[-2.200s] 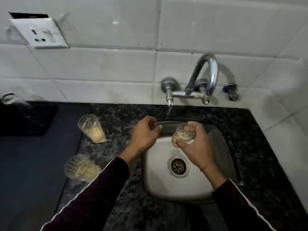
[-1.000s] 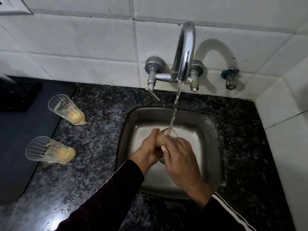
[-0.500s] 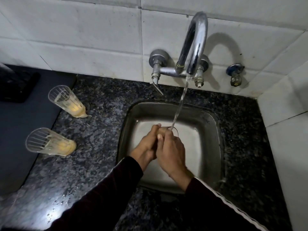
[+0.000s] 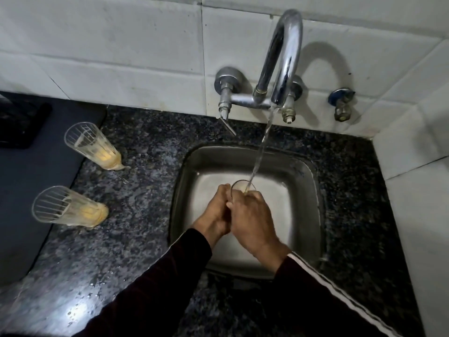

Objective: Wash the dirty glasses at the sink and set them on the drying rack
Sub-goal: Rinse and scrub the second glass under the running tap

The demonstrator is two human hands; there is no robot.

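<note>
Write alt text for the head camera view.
Both hands, left hand and right hand, hold a glass under the tap's stream over a steel sink. Two dirty glasses wait on the dark counter.

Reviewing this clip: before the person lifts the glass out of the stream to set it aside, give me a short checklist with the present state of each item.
1. Water running from the faucet into the held glass: ok.
2. Glass gripped by both the left hand and the right hand: ok.
3. Glass held over the sink basin: ok.
4. Residue rinsed out of the held glass: cannot tell, hands cover most of it.
5. Drying rack ready to receive it: cannot tell, none in view.
6. Other glasses washed: not ok; the far dirty glass and the near dirty glass stand on the counter with yellowish residue.
</note>
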